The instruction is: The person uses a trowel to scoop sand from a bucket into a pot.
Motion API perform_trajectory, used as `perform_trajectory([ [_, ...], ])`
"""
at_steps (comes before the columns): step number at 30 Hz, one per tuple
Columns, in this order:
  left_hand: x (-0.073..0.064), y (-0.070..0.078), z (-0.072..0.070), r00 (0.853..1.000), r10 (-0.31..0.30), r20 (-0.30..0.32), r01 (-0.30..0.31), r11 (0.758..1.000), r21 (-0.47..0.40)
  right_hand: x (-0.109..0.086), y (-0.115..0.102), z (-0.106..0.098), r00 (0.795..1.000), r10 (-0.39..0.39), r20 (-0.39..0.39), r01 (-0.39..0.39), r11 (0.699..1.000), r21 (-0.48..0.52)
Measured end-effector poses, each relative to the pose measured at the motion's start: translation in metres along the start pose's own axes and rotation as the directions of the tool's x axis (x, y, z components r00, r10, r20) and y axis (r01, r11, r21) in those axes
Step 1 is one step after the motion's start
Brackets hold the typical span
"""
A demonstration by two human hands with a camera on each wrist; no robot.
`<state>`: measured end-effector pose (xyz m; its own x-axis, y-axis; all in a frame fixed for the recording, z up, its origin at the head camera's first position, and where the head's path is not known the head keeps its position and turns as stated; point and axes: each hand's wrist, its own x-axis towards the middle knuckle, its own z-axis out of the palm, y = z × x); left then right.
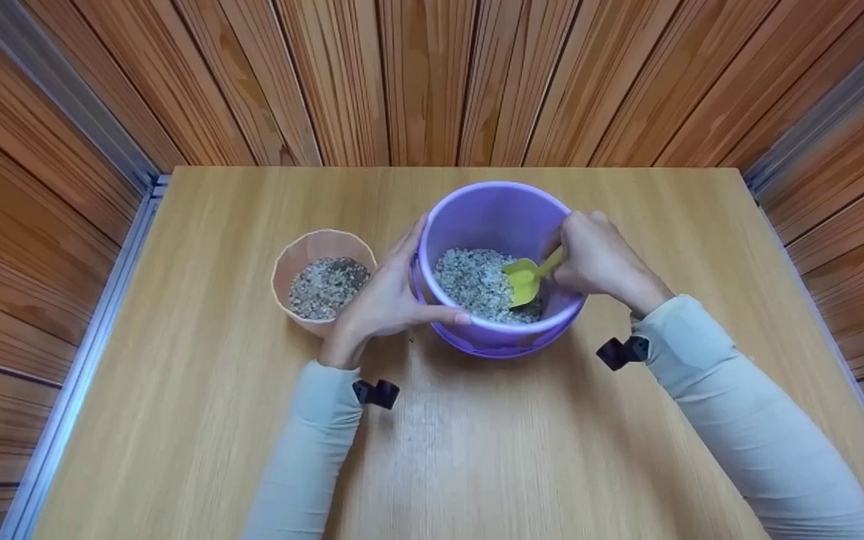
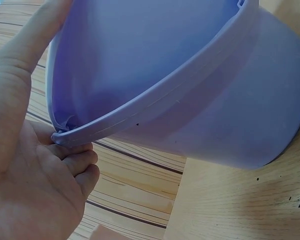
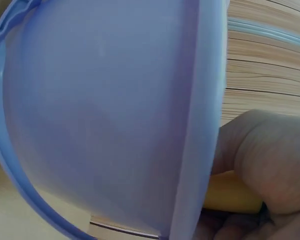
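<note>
A purple bucket (image 1: 503, 214) with pale gravel (image 1: 477, 281) inside stands near the table's middle, tipped slightly toward me. My left hand (image 1: 387, 296) holds its left side, the thumb along the near rim and the fingers outside. In the left wrist view, that hand (image 2: 37, 165) curls its fingers by the bucket's rim (image 2: 155, 95). My right hand (image 1: 597, 255) reaches over the right rim and grips the handle of a small yellow toy shovel (image 1: 525, 281), whose blade sits at the gravel. The right wrist view shows the yellow handle (image 3: 232, 194) in the fist, the blade hidden behind the bucket wall.
A peach-coloured faceted bowl (image 1: 304, 259) holding similar gravel, darker at one side, stands left of the bucket, partly behind my left wrist. The bucket's purple carrying handle (image 3: 12, 165) hangs down its outside. Wood-panelled walls (image 1: 432, 82) border the table (image 1: 492, 465).
</note>
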<state>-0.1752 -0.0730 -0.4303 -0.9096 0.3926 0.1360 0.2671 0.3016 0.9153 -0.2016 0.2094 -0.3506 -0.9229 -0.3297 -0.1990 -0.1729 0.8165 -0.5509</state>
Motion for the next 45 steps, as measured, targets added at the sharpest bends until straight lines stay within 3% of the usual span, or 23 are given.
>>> perform_trajectory([
  [10,-0.001,0.001,0.0,1.0,-0.02,0.006,0.02,1.0,0.015,0.001,0.005,0.009,1.0,0.004,-0.01,-0.003,0.997,0.073],
  [20,0.0,0.001,-0.002,1.0,-0.009,0.008,0.008,1.0,0.019,-0.003,0.006,0.016,0.996,-0.052,-0.076,0.058,0.995,0.08],
  [28,0.0,0.002,-0.001,1.0,-0.013,0.012,0.013,1.0,0.015,-0.008,0.008,0.02,0.996,-0.049,-0.081,0.062,0.984,0.168],
  [36,-0.001,0.002,-0.001,0.999,-0.032,0.006,0.032,0.999,0.022,-0.014,0.015,0.02,0.989,-0.055,-0.136,0.09,0.961,0.263],
  [45,-0.001,0.004,-0.001,0.999,-0.049,0.005,0.049,0.999,0.021,-0.034,0.021,0.02,0.979,0.051,-0.196,0.039,0.902,0.43],
])
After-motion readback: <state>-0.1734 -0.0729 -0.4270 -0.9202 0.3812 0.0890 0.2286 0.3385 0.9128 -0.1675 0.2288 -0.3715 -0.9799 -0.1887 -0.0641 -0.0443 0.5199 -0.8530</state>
